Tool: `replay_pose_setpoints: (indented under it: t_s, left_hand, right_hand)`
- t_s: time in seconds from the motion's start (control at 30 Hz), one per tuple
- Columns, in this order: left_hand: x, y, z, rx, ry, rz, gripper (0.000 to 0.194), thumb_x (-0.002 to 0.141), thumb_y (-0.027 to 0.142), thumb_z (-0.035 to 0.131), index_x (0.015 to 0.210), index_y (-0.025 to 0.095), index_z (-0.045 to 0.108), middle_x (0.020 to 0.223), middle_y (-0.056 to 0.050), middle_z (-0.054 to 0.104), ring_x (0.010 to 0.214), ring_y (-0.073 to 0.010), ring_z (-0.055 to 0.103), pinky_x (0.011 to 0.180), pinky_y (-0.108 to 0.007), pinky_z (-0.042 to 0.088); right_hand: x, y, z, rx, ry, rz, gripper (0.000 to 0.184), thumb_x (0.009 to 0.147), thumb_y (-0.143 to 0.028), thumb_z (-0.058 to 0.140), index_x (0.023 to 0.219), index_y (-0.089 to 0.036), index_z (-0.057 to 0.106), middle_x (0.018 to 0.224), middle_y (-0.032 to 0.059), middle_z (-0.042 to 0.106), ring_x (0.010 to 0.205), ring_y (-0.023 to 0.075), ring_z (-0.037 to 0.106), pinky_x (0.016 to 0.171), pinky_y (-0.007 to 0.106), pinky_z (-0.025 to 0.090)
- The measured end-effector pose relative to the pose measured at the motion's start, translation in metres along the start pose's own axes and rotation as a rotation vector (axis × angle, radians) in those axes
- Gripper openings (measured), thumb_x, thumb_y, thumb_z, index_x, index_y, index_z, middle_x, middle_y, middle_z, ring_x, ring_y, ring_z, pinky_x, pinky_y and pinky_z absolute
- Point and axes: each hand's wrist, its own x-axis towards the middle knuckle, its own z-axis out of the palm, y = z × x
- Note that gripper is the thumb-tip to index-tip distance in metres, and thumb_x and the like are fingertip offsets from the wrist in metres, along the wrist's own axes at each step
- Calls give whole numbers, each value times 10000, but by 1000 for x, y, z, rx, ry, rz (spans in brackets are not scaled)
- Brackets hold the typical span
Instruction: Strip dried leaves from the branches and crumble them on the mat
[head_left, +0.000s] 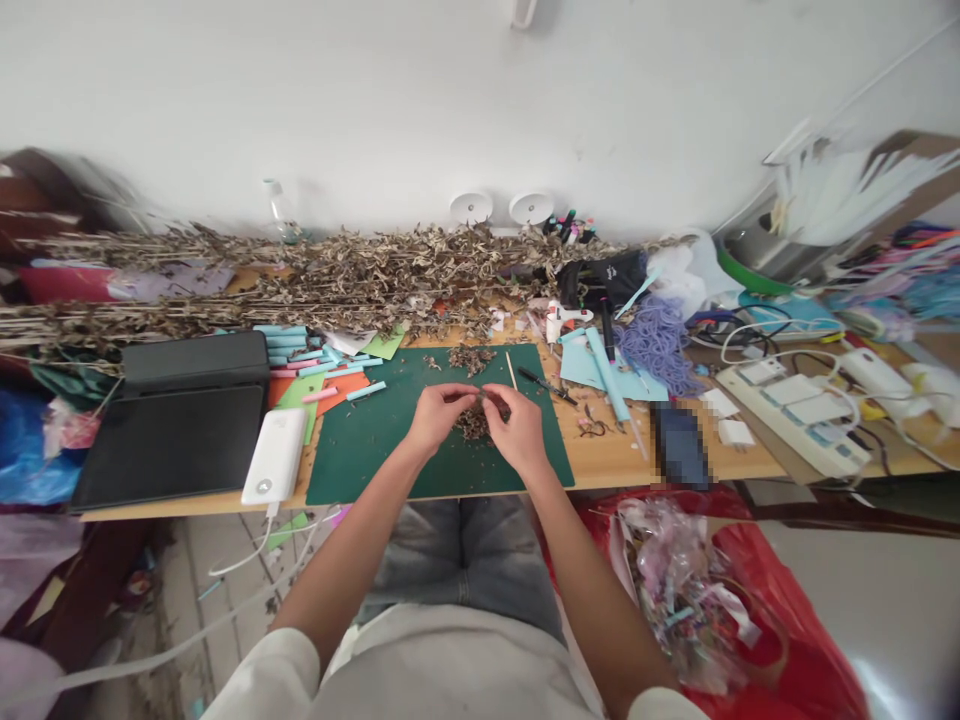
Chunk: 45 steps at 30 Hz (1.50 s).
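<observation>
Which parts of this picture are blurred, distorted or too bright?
In the head view, the phone is pixelated; same view, white sticks look soft and stretched; there too, glare shows beside the red bag; same view, left hand and right hand look fairly clear.

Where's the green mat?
In the head view, the green mat lies mid-view on the wooden table, beneath the left hand and right hand, just right of the white power bank.

Bare forearms (pixel 354 545) extended forward, angled inward; left hand (pixel 435 416), right hand (pixel 519 428) close together, both curled
</observation>
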Motion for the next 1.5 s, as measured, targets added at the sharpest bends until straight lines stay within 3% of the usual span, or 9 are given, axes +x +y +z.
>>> replay_pose_setpoints:
  t_s: [0.2,0.37,0.63,0.73,0.87,1.07,1.27,1.4,1.5]
  left_hand:
    - [-4,2,5,-17,35,62,217,687,258,714,868,146,755,897,-85,749,829,-205,677,801,-326,522]
    - [-5,-3,6,-15,27,64,193,675,256,726,833,145,727,811,-64,737,738,-175,668,714,-286,520]
    - [-4,-4,1,24,-30,31,175,659,270,732,779,148,688,696,-37,706,641,-153,646,614,-245,491]
    - [-6,-1,2,155,-42,53,96,685,230,687,743,154,695,688,-32,705,619,-142,629,599,-236,473]
    - [-7,-2,1,380,55,128,64,701,191,651,721,171,709,671,-20,696,623,-137,611,590,-232,448]
    - [1,-7,-3,14,62,16,244,635,351,762,751,142,712,654,-28,685,608,-139,608,606,-254,489]
    - [0,-5,3,-188,1,-80,339,596,398,815,767,120,724,664,-32,694,595,-118,603,634,-256,504]
    - [-2,-5,5,-186,-29,-75,320,636,362,792,833,115,742,746,-57,729,653,-145,636,703,-296,531]
    - [-4,-3,4,27,-33,14,226,725,285,719,890,132,747,821,-74,745,708,-181,663,724,-316,539]
  right_hand:
    - [1,-3,5,327,81,197,215,787,-325,652,938,-191,728,878,54,746,761,201,699,729,312,570]
    - [1,-5,5,264,75,197,143,771,-304,645,786,-195,736,758,38,739,667,195,684,646,294,554]
    - [-1,-2,1,124,51,83,164,794,-271,592,824,-205,739,836,44,742,697,179,677,664,278,539]
    - [-1,-1,3,50,36,108,132,755,-233,605,779,-187,726,728,37,721,603,174,646,594,272,515]
    - [-1,5,7,-161,87,-25,170,768,-166,553,794,-180,720,785,69,710,669,191,645,666,303,516]
    - [-1,8,4,-93,11,-42,219,830,-175,529,890,-209,737,949,72,737,875,219,684,837,364,541]
    - [0,-3,3,284,-3,169,226,777,-286,646,964,-199,739,907,56,757,780,207,718,752,331,594]
    - [0,-5,3,258,87,174,172,778,-298,646,863,-194,754,842,52,758,730,207,713,713,324,586]
    - [-1,-2,3,167,126,105,143,787,-273,622,810,-204,746,818,42,747,707,193,695,682,303,564]
